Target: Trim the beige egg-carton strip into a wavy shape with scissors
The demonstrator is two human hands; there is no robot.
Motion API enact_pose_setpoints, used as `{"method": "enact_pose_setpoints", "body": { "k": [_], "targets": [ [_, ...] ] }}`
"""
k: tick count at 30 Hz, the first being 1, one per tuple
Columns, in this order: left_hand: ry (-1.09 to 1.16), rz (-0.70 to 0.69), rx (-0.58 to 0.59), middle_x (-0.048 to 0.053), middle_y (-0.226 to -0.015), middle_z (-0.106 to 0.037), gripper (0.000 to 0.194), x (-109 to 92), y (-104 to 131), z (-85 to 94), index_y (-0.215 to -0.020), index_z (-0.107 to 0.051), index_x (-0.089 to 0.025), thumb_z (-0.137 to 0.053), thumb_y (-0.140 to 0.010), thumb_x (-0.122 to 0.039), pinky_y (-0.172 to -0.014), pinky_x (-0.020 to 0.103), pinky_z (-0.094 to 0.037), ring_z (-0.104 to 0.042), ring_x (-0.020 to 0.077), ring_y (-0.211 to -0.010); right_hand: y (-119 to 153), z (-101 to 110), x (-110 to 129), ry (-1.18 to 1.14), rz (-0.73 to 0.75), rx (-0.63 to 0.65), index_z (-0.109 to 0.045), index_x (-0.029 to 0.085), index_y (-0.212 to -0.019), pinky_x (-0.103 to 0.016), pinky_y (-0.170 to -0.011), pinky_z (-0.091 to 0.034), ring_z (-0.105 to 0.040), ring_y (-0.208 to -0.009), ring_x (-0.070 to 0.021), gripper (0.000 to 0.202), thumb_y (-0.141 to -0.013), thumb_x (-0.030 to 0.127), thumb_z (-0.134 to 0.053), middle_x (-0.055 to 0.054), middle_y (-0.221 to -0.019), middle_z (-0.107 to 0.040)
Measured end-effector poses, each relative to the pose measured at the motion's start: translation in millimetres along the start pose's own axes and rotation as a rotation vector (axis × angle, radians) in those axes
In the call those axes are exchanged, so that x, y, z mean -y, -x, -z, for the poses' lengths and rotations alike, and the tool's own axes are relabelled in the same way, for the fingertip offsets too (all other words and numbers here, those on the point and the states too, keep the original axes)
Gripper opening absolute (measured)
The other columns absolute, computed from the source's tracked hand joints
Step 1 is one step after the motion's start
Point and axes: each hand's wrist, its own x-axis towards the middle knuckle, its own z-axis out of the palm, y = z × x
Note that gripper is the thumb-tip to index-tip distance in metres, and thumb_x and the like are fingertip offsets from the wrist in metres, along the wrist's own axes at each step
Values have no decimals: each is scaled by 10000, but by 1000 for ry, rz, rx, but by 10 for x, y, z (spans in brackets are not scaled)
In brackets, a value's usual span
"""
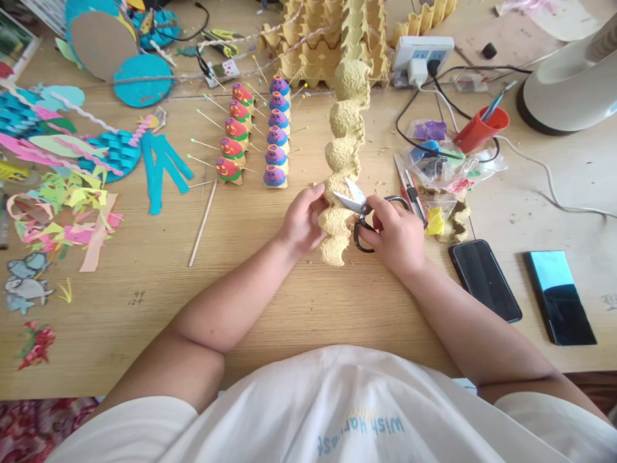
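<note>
Bumpy pale-yellow egg-carton pulp strip (pixel 341 157) between the hands, long axis pointing forward | left hand (pixel 303 220) grasps its left side | right hand (pixel 398 235) grips black-handled metal scissors (pixel 355 204), blades parted over it

Egg-carton strip (pixel 343 154), of pale yellow molded pulp: rough, rounded cups are joined in a single row, directed lengthwise away from the viewer. Scissors (pixel 359 204): metal blades are joined to black looped handles. The blades are parted in a V, pointed leftward and away, and are seen over the strip's nearer half; contact cannot be determined.
</note>
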Motion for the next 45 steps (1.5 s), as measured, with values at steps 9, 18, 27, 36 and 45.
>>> {"method": "enact_pose_setpoints", "body": {
  "k": [9, 18, 27, 36, 45],
  "targets": [
    [15, 24, -3, 69, -963, -770, 480, -87, 29, -130, -1036, -700, -228, -664, -907, -688, -853, 408, -635, -772, 353, -1193, 2, 3, -14, -1, -14, 15, -701, 234, -1341, -316, -631, -431, -683, -728, -227, 400, -949, 318, -697, -45, -879, -777],
    [25, -29, 2, 46, -871, -747, 378, -41, 9, -21, -1027, -706, -225, -684, -935, -590, -733, 344, -628, -804, 287, -993, 0, -17, -51, -118, -43, -1, -731, 237, -1264, -303, -671, -483, -722, -765, -215, 352, -928, 199, -635, -43, -907, -799],
    [69, -71, 10, 66, -1001, -778, 361, 21, -42, 58, -1083, -700, -217, -638, -995, -561, -894, 453, -691, -777, 371, -1226, -32, -44, -5, -431, -209, -12, -660, 245, -1159, -322, -655, -473, -578, -671, -177, 292, -975, 468, -700, 8, -799, -641],
    [86, -69, 70, 69, -1076, -788, 381, 9, -42, 61, -1051, -716, -213, -679, -965, -582, -921, 458, -683, -762, 369, -1274, -51, -82, -10, -289, -48, 9, -594, 239, -1271, -435, -866, -560, -655, -960, -280, 423, -872, 300, -722, -79, -1031, -680],
    [68, -86, 55, 76, -1019, -779, 351, -17, -30, 27, -938, -689, -205, -758, -920, -548, -898, 462, -679, -767, 384, -1252, -32, -50, 17, -225, -33, 17, -612, 240, -1353, -453, -898, -568, -670, -1008, -301, 483, -886, 289, -725, -89, -1067, -696]
  ]
}}
